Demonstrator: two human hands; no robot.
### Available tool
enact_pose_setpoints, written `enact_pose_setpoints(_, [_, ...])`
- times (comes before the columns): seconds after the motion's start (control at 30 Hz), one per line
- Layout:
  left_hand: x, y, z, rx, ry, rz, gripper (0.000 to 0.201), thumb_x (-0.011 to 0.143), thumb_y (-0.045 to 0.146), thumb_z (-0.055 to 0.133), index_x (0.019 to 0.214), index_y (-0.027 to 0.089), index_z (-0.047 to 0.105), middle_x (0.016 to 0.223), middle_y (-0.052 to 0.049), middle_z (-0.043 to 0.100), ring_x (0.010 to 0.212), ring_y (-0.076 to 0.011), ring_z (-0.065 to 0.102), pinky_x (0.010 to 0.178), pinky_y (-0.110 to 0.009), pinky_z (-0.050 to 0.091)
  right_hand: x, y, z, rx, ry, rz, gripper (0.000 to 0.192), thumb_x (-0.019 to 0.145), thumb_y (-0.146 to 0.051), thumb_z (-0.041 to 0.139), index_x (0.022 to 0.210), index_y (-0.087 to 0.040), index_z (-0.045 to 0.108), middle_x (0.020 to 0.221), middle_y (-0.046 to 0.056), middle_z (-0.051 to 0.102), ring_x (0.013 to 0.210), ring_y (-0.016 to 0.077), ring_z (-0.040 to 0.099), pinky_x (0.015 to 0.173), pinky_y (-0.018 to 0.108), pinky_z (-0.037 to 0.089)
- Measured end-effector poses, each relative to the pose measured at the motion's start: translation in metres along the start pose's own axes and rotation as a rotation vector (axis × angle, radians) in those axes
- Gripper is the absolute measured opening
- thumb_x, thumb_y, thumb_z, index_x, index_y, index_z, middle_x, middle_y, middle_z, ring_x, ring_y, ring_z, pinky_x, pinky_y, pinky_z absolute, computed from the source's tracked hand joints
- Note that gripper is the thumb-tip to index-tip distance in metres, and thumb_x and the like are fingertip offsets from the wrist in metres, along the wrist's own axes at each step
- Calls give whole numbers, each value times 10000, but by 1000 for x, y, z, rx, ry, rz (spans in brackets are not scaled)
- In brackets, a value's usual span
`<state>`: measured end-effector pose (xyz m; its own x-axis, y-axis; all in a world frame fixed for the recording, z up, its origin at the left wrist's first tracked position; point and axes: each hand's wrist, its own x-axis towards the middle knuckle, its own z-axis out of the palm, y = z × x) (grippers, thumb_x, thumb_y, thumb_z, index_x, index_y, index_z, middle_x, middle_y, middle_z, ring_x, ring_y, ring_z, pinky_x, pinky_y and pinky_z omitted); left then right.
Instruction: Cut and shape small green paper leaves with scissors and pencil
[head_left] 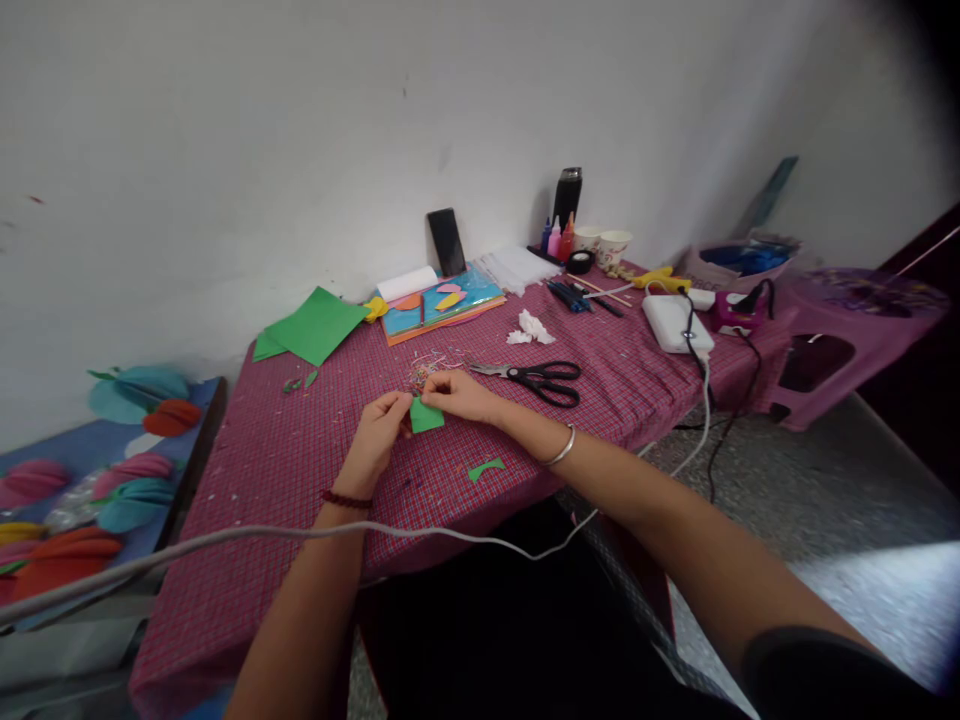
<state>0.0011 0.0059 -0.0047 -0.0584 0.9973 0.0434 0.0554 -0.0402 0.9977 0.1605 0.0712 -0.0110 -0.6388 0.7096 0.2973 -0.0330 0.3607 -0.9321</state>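
Left hand [382,425]: fingers pinched on the left edge of the small green paper piece [427,415]; a beaded band circles the wrist; the forearm runs out of the lower edge.
Right hand [457,393]: fingers closed on the top edge of the same piece; a metal bangle sits on the wrist; the upper arm is cut off at the lower right corner.
Small green paper piece: held just above the worktop [285,470], near its middle, between both hands; its exact outline is partly hidden by the fingers.
Green offcut [486,468]: lies flat on the checked cloth, near the front edge, apart from the hands.
Scissors [536,378]: lie just right of the right hand, blades pointing left; untouched.
Green sheets [315,325]: at the far left corner, against the wall.
White cable [300,535]: crosses both forearms; its left end is blurred.
Far clutter: bottles, cups and tools by the wall are too small to tell apart.
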Motion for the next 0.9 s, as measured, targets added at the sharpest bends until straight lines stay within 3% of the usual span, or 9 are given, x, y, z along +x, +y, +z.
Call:
enact_pose_setpoints(0.5, [-1,1,0,-29,13,-6,232,712,352,685,614,163,593,502,41,517,437,-74,459,440,-192,354,0,1,0,24,0,-23,193,789,-288,581,671,-142,535,620,-35,480,602,102,429,583,226,348])
enact_pose_setpoints(0.67, [0,1,-2,-137,54,-28,227,688,353,687,623,168,573,502,56,498,437,-76,447,438,-200,358,-1,-3,-3,80,40,-49,196,868,-257,420,808,-146,570,719,-8,533,660,118,480,610,233,384])
enact_pose_setpoints(0.9, [2,2,-3,-245,128,-44,243,646,343,700,618,178,524,520,67,498,443,-71,454,424,-198,350,0,0,1,151,-1,-36,197,709,-97,499,888,-150,562,651,-47,526,568,92,475,568,212,394])
